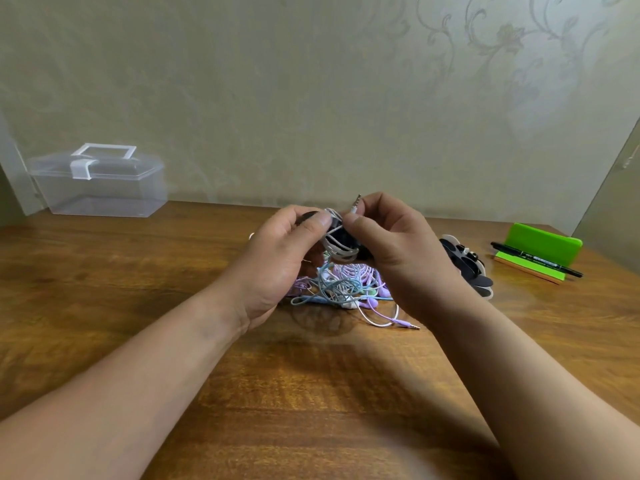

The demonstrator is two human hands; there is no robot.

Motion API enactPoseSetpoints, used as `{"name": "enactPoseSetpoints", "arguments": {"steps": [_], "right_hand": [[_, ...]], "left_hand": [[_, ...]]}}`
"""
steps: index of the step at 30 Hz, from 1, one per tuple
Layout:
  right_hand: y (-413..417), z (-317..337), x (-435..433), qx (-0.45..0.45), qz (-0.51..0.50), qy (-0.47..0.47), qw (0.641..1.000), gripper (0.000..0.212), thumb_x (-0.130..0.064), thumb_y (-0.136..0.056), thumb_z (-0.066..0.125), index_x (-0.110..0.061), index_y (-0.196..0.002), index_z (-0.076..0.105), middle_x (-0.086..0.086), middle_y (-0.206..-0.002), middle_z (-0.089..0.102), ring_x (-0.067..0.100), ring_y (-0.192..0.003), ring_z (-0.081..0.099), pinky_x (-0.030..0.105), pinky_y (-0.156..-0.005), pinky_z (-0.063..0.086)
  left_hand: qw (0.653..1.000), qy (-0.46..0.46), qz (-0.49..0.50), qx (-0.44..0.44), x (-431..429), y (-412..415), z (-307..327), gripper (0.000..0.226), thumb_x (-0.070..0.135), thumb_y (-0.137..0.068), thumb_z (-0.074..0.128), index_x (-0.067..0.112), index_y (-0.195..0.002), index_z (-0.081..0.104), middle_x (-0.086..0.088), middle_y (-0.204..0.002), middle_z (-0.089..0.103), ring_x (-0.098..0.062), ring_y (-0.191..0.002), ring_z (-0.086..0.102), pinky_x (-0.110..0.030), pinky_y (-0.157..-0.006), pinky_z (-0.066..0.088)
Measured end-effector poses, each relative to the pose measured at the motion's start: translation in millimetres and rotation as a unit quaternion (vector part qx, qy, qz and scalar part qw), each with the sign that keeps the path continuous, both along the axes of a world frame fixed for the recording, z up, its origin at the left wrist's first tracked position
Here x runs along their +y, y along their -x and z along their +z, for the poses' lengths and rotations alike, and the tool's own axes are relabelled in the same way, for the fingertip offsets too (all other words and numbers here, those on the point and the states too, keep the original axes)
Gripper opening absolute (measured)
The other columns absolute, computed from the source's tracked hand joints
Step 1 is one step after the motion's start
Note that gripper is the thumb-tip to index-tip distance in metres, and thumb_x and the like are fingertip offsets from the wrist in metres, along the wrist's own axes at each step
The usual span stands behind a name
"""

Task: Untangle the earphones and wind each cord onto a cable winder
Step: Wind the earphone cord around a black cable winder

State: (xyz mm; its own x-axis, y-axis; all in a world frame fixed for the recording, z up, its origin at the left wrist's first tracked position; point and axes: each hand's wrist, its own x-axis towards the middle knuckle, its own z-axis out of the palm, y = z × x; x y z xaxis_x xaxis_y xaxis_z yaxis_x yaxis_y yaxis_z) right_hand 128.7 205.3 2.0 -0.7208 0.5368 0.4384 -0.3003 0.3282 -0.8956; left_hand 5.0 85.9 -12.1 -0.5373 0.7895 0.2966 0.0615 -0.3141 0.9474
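Left hand: raised over the far middle of the table, fingers and thumb curled round a black cable winder, thumb on its upper edge.
Right hand: just beside the left, thumb and forefinger pinching the white cord at its metal jack plug, plug tip pointing up and away.
Winder's place: held between both hands, above the heap, wrapped in several turns of white cord.
Tangle: blue, lilac and white earphone cords heaped on the wood directly beneath the hands, a lilac plug trailing out toward the near right.
Spare winders: black-and-white pile lying just right of the right wrist.
Far left edge: clear lidded box against the wall, well apart from the hands.
Far right edge: green stand with a black marker lying across its front.
Open room: wide band of wood grain between box and left hand; near half of the table crossed only by the two forearms.
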Motion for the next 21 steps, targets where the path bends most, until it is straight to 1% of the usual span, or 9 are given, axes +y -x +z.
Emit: {"name": "enactPoseSetpoints", "arguments": {"steps": [2,5,8,10,14,16,18,19,21], "right_hand": [[1.0,-0.5,-0.7,0.009,-0.007,-0.008,1.000,0.012,-0.020,-0.096,0.068,-0.009,-0.094,0.064,0.013,-0.084,0.063,0.027,-0.079,0.062,0.049,-0.078,0.052],[1.2,-0.1,-0.6,0.012,-0.019,-0.002,1.000,0.015,-0.024,-0.093,0.069,-0.010,-0.092,0.066,0.011,-0.082,0.063,0.026,-0.078,0.060,0.046,-0.077,0.051],[-1.1,1.1,0.6,0.000,-0.024,-0.002,1.000,0.011,-0.017,-0.098,0.069,-0.009,-0.091,0.066,0.011,-0.082,0.062,0.024,-0.078,0.059,0.044,-0.077,0.051],[-2.8,2.0,1.5,-0.003,-0.024,-0.006,1.000,0.011,-0.013,-0.100,0.067,-0.007,-0.091,0.066,0.013,-0.083,0.061,0.024,-0.077,0.058,0.044,-0.076,0.051],[-3.7,3.8,2.5,-0.001,-0.010,0.007,1.000,0.011,-0.009,-0.099,0.068,-0.008,-0.089,0.063,0.013,-0.080,0.058,0.026,-0.075,0.058,0.045,-0.073,0.050],[-3.1,3.3,3.2,0.003,-0.007,0.017,1.000,0.013,-0.007,-0.099,0.068,-0.008,-0.088,0.060,0.012,-0.078,0.058,0.025,-0.073,0.058,0.043,-0.071,0.051],[-1.1,1.8,2.9,0.009,-0.006,0.027,1.000,0.016,-0.004,-0.098,0.067,-0.009,-0.086,0.058,0.010,-0.076,0.058,0.023,-0.070,0.058,0.037,-0.066,0.051],[0.1,1.0,2.3,0.010,-0.006,0.033,0.999,0.018,-0.003,-0.098,0.066,-0.010,-0.085,0.057,0.010,-0.076,0.058,0.022,-0.070,0.059,0.036,-0.065,0.052],[2.7,-1.1,0.3,0.006,-0.002,0.065,0.998,0.018,-0.004,-0.099,0.065,-0.011,-0.085,0.056,0.011,-0.079,0.058,0.024,-0.072,0.060,0.037,-0.067,0.054]], "left_hand": [[1.000,-0.014,-0.014,0.001,2.6,-1.2,-3.0,0.024,0.021,-0.103,0.061,0.009,-0.123,0.065,-0.014,-0.107,0.074,-0.024,-0.098,0.071,-0.039,-0.085,0.058],[0.999,-0.025,-0.024,0.021,4.6,0.6,-5.4,0.025,0.020,-0.098,0.067,0.013,-0.122,0.065,-0.011,-0.106,0.073,-0.021,-0.095,0.068,-0.037,-0.080,0.057],[0.997,-0.019,-0.023,0.072,4.6,2.7,-6.3,0.031,0.025,-0.089,0.069,0.018,-0.119,0.065,-0.018,-0.115,0.070,-0.027,-0.099,0.068,-0.045,-0.087,0.059],[0.992,-0.007,-0.005,0.123,4.8,4.0,-6.8,0.031,0.029,-0.087,0.071,0.023,-0.116,0.063,-0.016,-0.113,0.069,-0.028,-0.094,0.070,-0.046,-0.085,0.059],[0.989,-0.002,0.009,0.145,3.9,3.9,-7.6,0.027,0.027,-0.089,0.072,0.025,-0.114,0.062,-0.015,-0.111,0.069,-0.038,-0.100,0.071,-0.050,-0.086,0.060],[0.987,0.000,0.009,0.162,3.8,3.3,-8.1,0.023,0.016,-0.096,0.070,0.020,-0.116,0.059,-0.016,-0.111,0.067,-0.033,-0.098,0.070,-0.045,-0.085,0.059],[0.983,0.006,0.014,0.185,3.8,2.8,-8.5,0.022,0.008,-0.099,0.066,0.017,-0.115,0.056,-0.016,-0.110,0.066,-0.021,-0.093,0.067,-0.038,-0.082,0.058],[0.981,0.009,0.016,0.194,3.1,3.1,-8.3,0.021,0.007,-0.099,0.066,0.018,-0.115,0.056,-0.014,-0.109,0.066,-0.018,-0.093,0.066,-0.038,-0.081,0.058],[0.978,0.013,0.018,0.207,2.8,5.1,-8.3,0.020,0.012,-0.099,0.067,0.023,-0.113,0.056,-0.010,-0.109,0.066,-0.018,-0.096,0.065,-0.041,-0.083,0.058]]}}
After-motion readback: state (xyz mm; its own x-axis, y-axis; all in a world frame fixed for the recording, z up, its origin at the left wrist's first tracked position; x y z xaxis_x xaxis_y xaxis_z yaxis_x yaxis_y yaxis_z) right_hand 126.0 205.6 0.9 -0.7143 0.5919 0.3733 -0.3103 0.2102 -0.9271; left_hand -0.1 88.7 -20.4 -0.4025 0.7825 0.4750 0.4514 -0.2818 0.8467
